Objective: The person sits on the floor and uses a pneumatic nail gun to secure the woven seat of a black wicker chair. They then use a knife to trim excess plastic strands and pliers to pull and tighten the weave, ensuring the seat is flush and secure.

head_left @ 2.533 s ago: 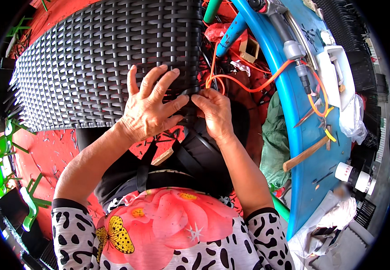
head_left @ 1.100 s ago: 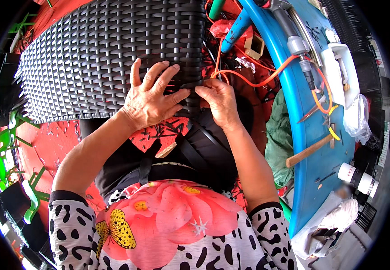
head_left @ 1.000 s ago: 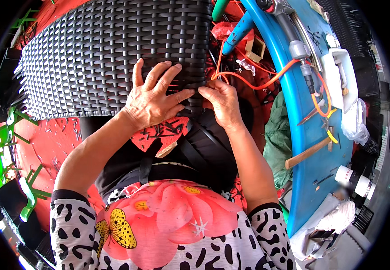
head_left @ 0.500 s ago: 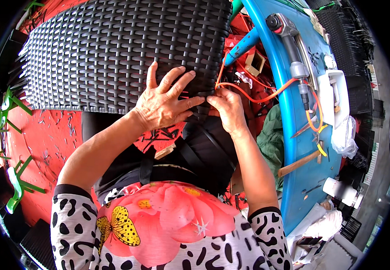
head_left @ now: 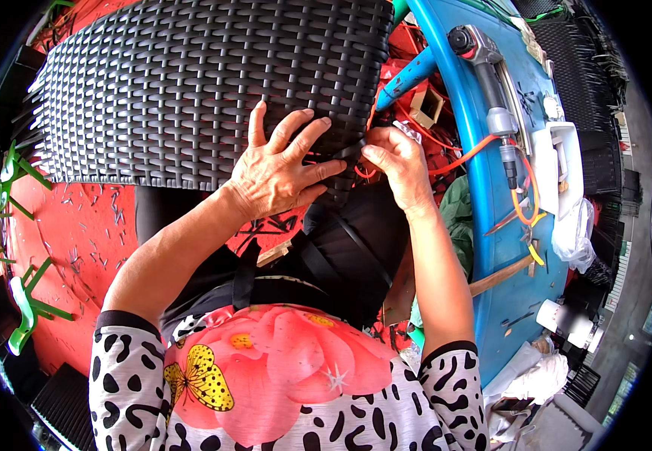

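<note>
A panel woven from dark grey plastic rattan [head_left: 183,98] lies in front of me, its near edge over my lap. My left hand [head_left: 275,167] rests flat near the panel's near right corner, fingers spread, holding nothing. Just beyond that corner, my right hand [head_left: 401,167] has thumb and forefinger pinched together on the end of a dark rattan strip [head_left: 353,149], which leads back into the weave beside my left fingertips. Part of the strip is hidden by the right fingers.
At the right stands a blue table [head_left: 502,316] bearing a pneumatic tool [head_left: 491,94] with an orange hose [head_left: 464,155], a white tray [head_left: 568,169], a wooden handle [head_left: 502,276] and yellow-handled pliers [head_left: 536,252]. Green stools [head_left: 25,312] stand left on the red floor [head_left: 78,248], among scattered scraps.
My right hand has moved slightly right and away from the panel's corner, drawing the strip outward. The left hand stays nearly in place.
</note>
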The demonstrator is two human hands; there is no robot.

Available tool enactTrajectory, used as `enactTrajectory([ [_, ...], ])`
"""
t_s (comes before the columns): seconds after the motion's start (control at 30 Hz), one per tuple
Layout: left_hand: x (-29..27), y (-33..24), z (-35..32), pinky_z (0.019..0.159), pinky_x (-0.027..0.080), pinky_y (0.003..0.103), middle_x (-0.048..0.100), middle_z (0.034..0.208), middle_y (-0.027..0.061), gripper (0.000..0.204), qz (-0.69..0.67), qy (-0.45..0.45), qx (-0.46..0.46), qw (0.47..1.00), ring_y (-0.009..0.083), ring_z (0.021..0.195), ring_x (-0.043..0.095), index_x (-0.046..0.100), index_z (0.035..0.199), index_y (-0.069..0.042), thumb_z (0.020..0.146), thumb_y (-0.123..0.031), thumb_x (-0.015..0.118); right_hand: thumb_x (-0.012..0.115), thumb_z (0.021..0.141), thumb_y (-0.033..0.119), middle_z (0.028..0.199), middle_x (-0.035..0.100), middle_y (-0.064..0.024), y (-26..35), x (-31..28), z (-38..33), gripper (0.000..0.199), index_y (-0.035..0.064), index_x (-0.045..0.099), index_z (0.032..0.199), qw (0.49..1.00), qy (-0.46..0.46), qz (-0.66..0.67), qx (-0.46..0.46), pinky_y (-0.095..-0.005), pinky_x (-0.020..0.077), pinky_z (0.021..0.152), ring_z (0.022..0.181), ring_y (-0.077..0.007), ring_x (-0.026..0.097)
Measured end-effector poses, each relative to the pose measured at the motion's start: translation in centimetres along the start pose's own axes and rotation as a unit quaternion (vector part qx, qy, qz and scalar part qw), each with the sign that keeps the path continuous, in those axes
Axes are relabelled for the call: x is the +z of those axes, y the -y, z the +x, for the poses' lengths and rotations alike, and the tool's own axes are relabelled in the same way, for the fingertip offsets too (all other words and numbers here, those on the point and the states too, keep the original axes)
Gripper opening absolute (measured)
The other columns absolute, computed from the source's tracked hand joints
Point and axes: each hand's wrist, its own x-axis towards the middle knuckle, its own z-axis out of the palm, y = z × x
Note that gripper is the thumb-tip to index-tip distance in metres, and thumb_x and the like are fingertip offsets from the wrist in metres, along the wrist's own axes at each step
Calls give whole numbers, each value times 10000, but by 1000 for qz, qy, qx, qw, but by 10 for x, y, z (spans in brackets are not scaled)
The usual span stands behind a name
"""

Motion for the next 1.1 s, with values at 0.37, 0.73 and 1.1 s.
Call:
enactTrajectory([
  [0.37,1,1,3,994,181,704,372,1363,48,470,-11,6,-11,1000,268,1298,320,645,1082,-379,629,-417,763,716,784,64,919,624,-76,10,2,-6,435,-41,505,1150,997,70,-7,25,-232,498,705,814,-110,606],
  [0.73,3,1,2,986,175,712,375,1365,57,474,-4,-1,-2,1000,273,1300,323,645,1081,-367,624,-409,765,678,777,32,868,622,-61,-13,7,-6,311,-35,535,1045,999,13,34,18,-233,471,703,789,-98,578],
  [1.1,3,3,3,1009,147,687,375,1356,93,494,11,1,14,1000,312,1274,356,635,1087,-367,612,-416,759,666,759,64,838,622,-44,-1,2,5,279,-28,560,1000,997,63,-7,41,-227,447,624,730,-85,564],
])
